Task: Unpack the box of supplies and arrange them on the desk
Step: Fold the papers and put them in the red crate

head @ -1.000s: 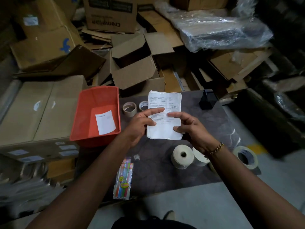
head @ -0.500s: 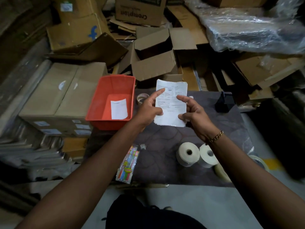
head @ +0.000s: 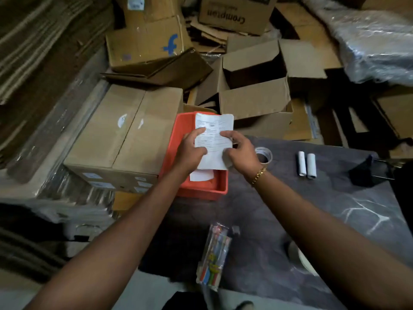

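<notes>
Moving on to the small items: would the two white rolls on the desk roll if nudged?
Likely yes: the two white rolls lie on their sides, side by side on the flat desk. They look thin, so probably light and easily knocked.

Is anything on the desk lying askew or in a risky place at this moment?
Yes. The pack of coloured pens lies slanted at the near edge of the dark desk top, and its lower end reaches past that edge, so it might slip off. Nothing else stands out.
</notes>
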The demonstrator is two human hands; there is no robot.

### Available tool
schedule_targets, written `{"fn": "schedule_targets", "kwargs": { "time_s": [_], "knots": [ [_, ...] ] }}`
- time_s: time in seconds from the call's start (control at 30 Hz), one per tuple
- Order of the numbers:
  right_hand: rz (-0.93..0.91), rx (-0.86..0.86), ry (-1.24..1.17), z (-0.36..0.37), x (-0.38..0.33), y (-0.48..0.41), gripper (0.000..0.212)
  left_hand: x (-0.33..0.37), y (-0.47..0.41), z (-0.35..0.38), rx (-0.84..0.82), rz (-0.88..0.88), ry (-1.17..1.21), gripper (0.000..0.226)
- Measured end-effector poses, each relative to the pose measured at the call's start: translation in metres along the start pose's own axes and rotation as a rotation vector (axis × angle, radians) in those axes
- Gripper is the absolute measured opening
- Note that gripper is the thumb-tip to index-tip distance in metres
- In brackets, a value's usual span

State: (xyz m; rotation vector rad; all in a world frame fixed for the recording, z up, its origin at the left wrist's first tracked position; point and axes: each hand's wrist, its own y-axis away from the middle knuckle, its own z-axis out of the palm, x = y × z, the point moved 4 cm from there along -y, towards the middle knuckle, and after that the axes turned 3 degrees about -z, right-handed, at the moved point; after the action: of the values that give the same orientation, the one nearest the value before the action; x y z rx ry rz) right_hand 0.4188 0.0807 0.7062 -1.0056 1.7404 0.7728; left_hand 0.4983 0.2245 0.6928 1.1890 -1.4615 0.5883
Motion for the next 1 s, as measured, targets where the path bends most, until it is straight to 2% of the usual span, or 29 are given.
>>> {"fn": "schedule_targets", "kwargs": {
  "time_s": [0.23,0.4,0.6,0.67,0.77,0.9,1.0],
  "knots": [
    [0.301,-0.119,0.064,0.098,0.067,-0.074,0.047,-0.069,-0.084,-0.020,-0.095,-0.291,-0.029,0.063],
    [0.412,-0.073,0.067,0.123,0.110,-0.092,0.043,-0.114,-0.112,-0.006,-0.157,-0.446,-0.020,0.070],
    [0.549,-0.203,0.170,0.133,0.144,-0.093,0.048,-0.176,-0.137,0.014,-0.211,-0.501,-0.128,0.081],
    [0.521,-0.175,0.221,0.135,0.144,-0.091,0.062,-0.197,-0.146,0.019,-0.194,-0.508,-0.160,0.082],
    [0.490,-0.126,0.275,0.141,0.144,-0.093,0.081,-0.187,-0.153,0.020,-0.172,-0.466,-0.178,0.084],
    [0.475,-0.251,0.265,0.146,0.140,-0.094,0.075,-0.187,-0.161,0.020,-0.221,-0.469,-0.286,0.099],
    [0.473,-0.215,0.225,0.143,0.154,-0.094,0.085,-0.187,-0.162,0.018,-0.171,-0.393,-0.279,0.098]
  ]
}}
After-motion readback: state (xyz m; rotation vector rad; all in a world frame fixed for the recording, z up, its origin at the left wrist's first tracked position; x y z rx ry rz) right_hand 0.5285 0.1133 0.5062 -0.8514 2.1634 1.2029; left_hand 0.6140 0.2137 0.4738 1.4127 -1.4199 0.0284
